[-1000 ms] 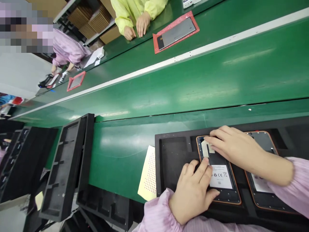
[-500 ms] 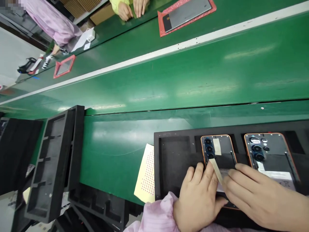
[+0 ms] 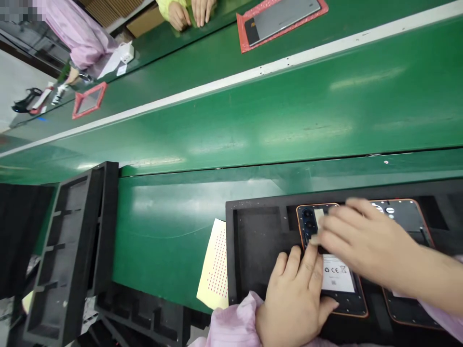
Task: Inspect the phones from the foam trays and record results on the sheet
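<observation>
A phone with its back cover off [image 3: 349, 302] lies in a black foam tray [image 3: 255, 260], its camera lenses at the upper left and a white battery label showing. A pale strip of tape [image 3: 319, 215] is stuck beside the lenses. My left hand [image 3: 292, 294] rests flat over the phone's left edge, fingers stretched, index fingertip below the lenses. Fingers bent together, my right hand [image 3: 369, 241] reaches across the phone and holds a second tape strip [image 3: 314, 240] at that fingertip. A second opened phone [image 3: 405, 217] is partly hidden under my right hand and forearm.
A yellow sheet with rows of red marks [image 3: 214, 270] lies left of the tray. Other black foam trays [image 3: 65, 250] stand at the left. Across the green bench [image 3: 217, 125], a co-worker's hands [image 3: 190, 13] are near a device on red bubble wrap [image 3: 285, 19].
My right hand has moved up and left over the phone, bringing the tape's free end toward my left fingertip and uncovering the battery label. My left hand stays in place.
</observation>
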Available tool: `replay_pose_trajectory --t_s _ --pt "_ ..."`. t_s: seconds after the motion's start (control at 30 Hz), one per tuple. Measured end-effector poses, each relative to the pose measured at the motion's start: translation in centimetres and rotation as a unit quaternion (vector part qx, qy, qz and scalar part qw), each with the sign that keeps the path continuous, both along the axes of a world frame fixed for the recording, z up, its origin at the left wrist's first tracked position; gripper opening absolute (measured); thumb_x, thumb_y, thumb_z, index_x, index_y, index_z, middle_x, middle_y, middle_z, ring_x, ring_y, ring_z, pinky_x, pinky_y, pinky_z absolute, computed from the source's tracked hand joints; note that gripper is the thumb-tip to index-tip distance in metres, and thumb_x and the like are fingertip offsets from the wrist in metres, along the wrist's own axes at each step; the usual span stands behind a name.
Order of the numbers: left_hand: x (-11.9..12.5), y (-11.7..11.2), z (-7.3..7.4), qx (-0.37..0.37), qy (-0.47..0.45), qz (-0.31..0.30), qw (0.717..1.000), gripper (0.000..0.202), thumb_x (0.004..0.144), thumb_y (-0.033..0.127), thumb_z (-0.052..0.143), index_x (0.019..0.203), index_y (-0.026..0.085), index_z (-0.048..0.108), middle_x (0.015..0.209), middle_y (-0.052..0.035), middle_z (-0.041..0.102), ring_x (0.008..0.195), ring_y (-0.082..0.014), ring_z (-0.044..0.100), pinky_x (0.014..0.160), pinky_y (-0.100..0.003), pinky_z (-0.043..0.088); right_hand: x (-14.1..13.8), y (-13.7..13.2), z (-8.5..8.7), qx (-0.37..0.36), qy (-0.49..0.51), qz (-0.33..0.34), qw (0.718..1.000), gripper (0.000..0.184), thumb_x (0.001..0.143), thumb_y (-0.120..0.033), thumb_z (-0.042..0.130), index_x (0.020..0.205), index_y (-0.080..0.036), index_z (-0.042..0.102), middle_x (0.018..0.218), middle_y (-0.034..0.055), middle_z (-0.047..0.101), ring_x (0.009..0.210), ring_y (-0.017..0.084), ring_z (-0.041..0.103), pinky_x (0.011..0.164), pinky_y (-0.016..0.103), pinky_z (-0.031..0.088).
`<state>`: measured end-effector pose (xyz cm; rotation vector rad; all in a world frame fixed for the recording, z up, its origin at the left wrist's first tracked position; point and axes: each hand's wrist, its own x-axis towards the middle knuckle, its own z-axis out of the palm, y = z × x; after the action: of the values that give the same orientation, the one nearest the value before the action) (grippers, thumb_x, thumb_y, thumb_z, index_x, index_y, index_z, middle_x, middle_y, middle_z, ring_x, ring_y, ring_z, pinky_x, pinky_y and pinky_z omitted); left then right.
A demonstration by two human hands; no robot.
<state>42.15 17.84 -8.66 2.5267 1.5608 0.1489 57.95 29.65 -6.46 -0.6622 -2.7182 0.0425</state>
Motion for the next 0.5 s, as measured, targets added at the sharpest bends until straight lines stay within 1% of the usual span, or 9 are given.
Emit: replay_pose_trajectory --t_s 0.1,0.17,0.2,0.23,0.3,0.37,0.43,0.5 --pt "0.0 0.0 0.2 -0.003 -0.006 0.0 1.0 0.06 0.085 0.055 0.049 0.128 0.014 0.05 0.134 -0.0064 0.054 0.109 -0.0253 0.049 0.089 -0.038 0.041 -0.7 3.6 -0.9 0.008 -0.028 -0.05 0.998 0.018 0.087 -0.02 0.053 0.069 -0.018 0.055 0.079 0.0058 0.058 0.074 0.022 0.047 0.066 0.033 0.032" --pt "-0.1 0.1 0.4 0.003 -0.012 0.002 1.0 0.058 0.086 0.055 0.047 0.126 0.014 0.052 0.134 -0.0058 0.054 0.109 -0.0252 0.05 0.089 -0.038 0.041 -0.9 4.9 -1.3 0.011 -0.036 -0.08 0.996 0.017 0.085 -0.03 0.061 0.075 -0.017 0.056 0.083 0.0069 0.057 0.076 0.022 0.047 0.064 0.031 0.032" --pt "0.0 0.2 0.6 0.003 -0.013 0.002 1.0 0.057 0.086 0.056 0.047 0.126 0.015 0.052 0.134 -0.0054 0.054 0.108 -0.0251 0.05 0.089 -0.038 0.041 -0.7 5.0 -1.4 0.015 -0.034 -0.09 0.995 0.018 0.086 -0.031 0.061 0.077 -0.016 0.056 0.083 0.0074 0.057 0.076 0.023 0.047 0.064 0.031 0.032" --pt "0.0 0.3 0.7 0.002 -0.014 0.003 1.0 0.057 0.086 0.057 0.047 0.125 0.015 0.053 0.133 -0.0051 0.054 0.107 -0.0251 0.05 0.089 -0.038 0.042 -0.5 5.0 -1.5 0.016 -0.028 -0.096 0.995 0.018 0.087 -0.031 0.059 0.078 -0.016 0.056 0.083 0.0077 0.056 0.076 0.023 0.047 0.064 0.031 0.032" --pt "0.2 0.6 1.0 0.0 -0.017 0.008 1.0 0.059 0.084 0.059 0.047 0.122 0.015 0.055 0.132 -0.0051 0.055 0.105 -0.0254 0.051 0.087 -0.038 0.042 0.1 4.2 -1.5 -0.003 -0.007 -0.085 0.996 0.02 0.092 -0.026 0.05 0.077 -0.015 0.056 0.08 0.0071 0.055 0.074 0.022 0.046 0.064 0.031 0.033" --pt "0.6 0.9 1.3 0.009 -0.021 0.007 1.0 0.061 0.082 0.062 0.049 0.12 0.016 0.056 0.133 -0.0055 0.054 0.102 -0.0258 0.051 0.084 -0.038 0.043 0.8 3.3 -1.4 -0.03 0.012 -0.071 0.997 0.027 0.095 -0.022 0.042 0.075 -0.015 0.058 0.078 0.0065 0.054 0.072 0.021 0.045 0.063 0.03 0.033" --pt "1.0 1.3 1.3 0.02 -0.023 -0.004 1.0 0.064 0.08 0.066 0.048 0.119 0.017 0.056 0.136 -0.0061 0.051 0.099 -0.0259 0.051 0.08 -0.039 0.043 1.4 2.5 -1.4 -0.037 0.01 -0.071 0.997 0.029 0.095 -0.02 0.039 0.077 -0.015 0.061 0.079 0.0071 0.054 0.073 0.021 0.045 0.063 0.03 0.032" --pt "1.4 1.6 1.3 0.013 -0.016 -0.013 1.0 0.068 0.078 0.07 0.047 0.118 0.016 0.057 0.138 -0.0083 0.049 0.096 -0.0258 0.051 0.077 -0.039 0.044 1.5 2.2 -1.4 -0.033 0.0 -0.084 0.996 0.027 0.093 -0.017 0.041 0.079 -0.015 0.064 0.081 0.0078 0.054 0.074 0.021 0.044 0.063 0.03 0.032"
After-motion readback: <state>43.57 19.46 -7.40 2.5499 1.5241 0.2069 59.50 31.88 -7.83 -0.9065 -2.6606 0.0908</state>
